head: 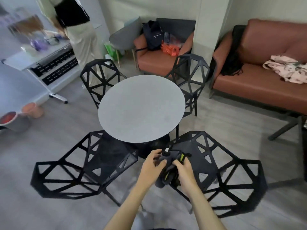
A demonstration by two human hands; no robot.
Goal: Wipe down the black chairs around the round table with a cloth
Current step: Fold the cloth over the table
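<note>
We see a round grey table (141, 108) ringed by four black lattice chairs (214, 171). Above the near right chair, our left hand (152, 165) and right hand (183, 170) both grip a crumpled dark cloth (169, 165) with yellow-green trim.

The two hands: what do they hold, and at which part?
Both hands grip a dark cloth: left hand at its left edge, right hand at its right.
</note>
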